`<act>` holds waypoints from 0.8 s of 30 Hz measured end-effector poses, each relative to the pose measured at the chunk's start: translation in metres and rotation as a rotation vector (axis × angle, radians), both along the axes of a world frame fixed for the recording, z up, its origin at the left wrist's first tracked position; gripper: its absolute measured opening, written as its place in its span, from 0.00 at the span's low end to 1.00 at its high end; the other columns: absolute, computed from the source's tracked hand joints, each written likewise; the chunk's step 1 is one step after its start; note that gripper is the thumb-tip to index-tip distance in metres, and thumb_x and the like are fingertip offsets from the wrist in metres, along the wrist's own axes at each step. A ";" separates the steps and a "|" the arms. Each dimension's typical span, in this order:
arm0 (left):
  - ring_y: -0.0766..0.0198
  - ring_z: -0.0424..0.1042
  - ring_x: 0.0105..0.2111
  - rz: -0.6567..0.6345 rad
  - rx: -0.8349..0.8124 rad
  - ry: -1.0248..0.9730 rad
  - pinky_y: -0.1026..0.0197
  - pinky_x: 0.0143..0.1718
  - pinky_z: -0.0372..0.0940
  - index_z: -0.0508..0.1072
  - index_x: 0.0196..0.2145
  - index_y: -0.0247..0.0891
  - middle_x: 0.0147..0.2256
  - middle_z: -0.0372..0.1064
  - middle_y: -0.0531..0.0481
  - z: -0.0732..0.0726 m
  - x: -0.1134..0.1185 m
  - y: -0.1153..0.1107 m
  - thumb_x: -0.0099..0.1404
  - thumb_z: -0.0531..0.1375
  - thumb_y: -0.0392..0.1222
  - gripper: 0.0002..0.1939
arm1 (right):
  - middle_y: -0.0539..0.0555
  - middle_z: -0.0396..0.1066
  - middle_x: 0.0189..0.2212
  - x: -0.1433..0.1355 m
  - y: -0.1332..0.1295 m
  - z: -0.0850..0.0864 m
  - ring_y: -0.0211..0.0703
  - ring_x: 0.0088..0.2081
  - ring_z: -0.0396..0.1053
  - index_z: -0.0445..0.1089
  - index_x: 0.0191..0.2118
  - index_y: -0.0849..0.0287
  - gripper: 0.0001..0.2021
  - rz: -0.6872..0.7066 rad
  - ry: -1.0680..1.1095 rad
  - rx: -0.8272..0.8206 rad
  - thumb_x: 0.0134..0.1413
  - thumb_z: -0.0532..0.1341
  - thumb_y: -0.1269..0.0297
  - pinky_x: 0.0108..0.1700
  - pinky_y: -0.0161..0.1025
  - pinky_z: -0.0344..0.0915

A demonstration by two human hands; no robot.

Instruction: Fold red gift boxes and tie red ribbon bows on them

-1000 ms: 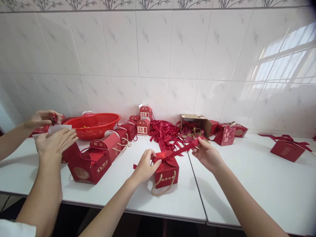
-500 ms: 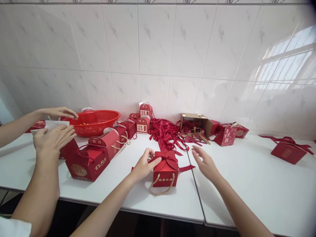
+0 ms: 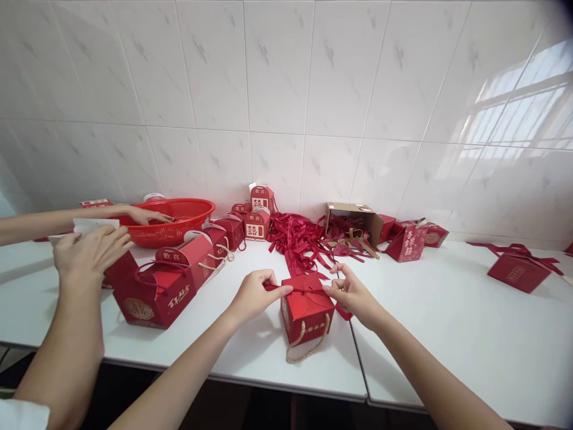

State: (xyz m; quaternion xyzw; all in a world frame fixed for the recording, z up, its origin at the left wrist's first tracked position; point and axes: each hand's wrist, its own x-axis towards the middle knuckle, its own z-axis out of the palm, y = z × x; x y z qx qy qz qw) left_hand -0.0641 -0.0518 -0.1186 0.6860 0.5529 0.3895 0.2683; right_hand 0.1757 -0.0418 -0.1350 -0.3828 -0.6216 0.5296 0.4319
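White marbled tiles (image 3: 277, 71) line the wall in the head view, behind a pale surface (image 3: 447, 334) split by a seam; the red box (image 3: 299, 327) sits upright near its front edge, just left of that seam, its rope handle (image 3: 308, 357) drooping in front; a ribbon (image 3: 308, 291) crosses the lid, though whether it is fully knotted I cannot tell; to tie it well, I would draw both sides evenly and low, so the crossing stays centred and the lid flaps are not crushed; lying the ribbon flat, untwisted, should help too.

Both hands are closed in a pinch; the left hand (image 3: 257, 295) grips the ribbon at the box's left, its thumb against the lid edge; the right hand (image 3: 353, 295) pinches it at the right, thumb and fingertips close together, a tail hanging below; beyond lies a ribbon pile (image 3: 295, 242), near an open carton (image 3: 373, 224); at left, a co-worker's hand (image 3: 150, 216) reaches into a red basket (image 3: 192, 227).
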 end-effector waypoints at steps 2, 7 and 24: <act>0.68 0.53 0.21 -0.055 -0.067 -0.002 0.65 0.24 0.50 0.59 0.19 0.39 0.19 0.53 0.58 -0.001 -0.006 0.000 0.55 0.58 0.57 0.21 | 0.39 0.53 0.19 0.008 -0.002 0.002 0.30 0.19 0.46 0.52 0.32 0.54 0.17 0.024 -0.078 0.073 0.51 0.62 0.53 0.21 0.30 0.45; 0.69 0.54 0.17 -0.224 -0.352 0.071 0.67 0.18 0.47 0.70 0.25 0.37 0.17 0.63 0.55 0.009 -0.025 -0.001 0.55 0.57 0.54 0.16 | 0.50 0.59 0.26 0.019 -0.011 0.016 0.36 0.26 0.57 0.61 0.20 0.59 0.12 0.004 -0.588 0.459 0.51 0.59 0.66 0.28 0.36 0.54; 0.64 0.63 0.27 -0.355 -0.249 -0.276 0.63 0.33 0.60 0.73 0.17 0.36 0.22 0.67 0.50 0.038 0.024 -0.052 0.61 0.56 0.53 0.22 | 0.51 0.63 0.22 -0.028 -0.046 0.034 0.37 0.24 0.58 0.73 0.17 0.58 0.16 -0.122 -0.328 0.394 0.44 0.67 0.52 0.27 0.36 0.55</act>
